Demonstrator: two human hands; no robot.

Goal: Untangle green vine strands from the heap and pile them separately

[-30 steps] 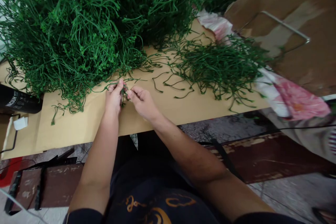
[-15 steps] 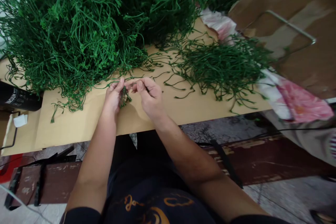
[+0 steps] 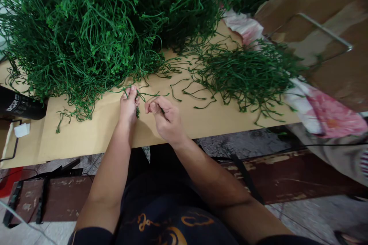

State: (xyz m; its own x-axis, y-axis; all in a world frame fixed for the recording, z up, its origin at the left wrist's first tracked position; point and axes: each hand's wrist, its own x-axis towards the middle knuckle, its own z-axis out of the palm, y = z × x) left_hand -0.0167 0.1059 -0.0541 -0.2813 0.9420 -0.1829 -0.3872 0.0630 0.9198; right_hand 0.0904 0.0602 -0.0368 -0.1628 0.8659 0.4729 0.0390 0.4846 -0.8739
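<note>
My left hand [image 3: 129, 103] is closed around a few thin green plastic stems [image 3: 143, 94], whose ends stick out above the thumb and below the fingers. To its right, my right hand [image 3: 166, 116] is curled with thumb and fingers pressed together; what it holds, if anything, is hidden. The two hands are a short gap apart over the brown cardboard [image 3: 94, 132]. Behind them rises a large heap of green stems [image 3: 94, 34]. A smaller pile of stems [image 3: 244, 71] lies to the right, with several loose ones at its left edge.
A black bottle [image 3: 21, 103] lies at the left edge, near a white paper scrap [image 3: 22, 130]. On the right are a pink flowered cloth [image 3: 330, 111] and a brown carton [image 3: 324, 19] with a metal handle. A dark red bench [image 3: 276, 178] is below.
My right hand has drawn a little away from my left hand and lower. Stems now show pointing right from my left hand. The view has shifted slightly.
</note>
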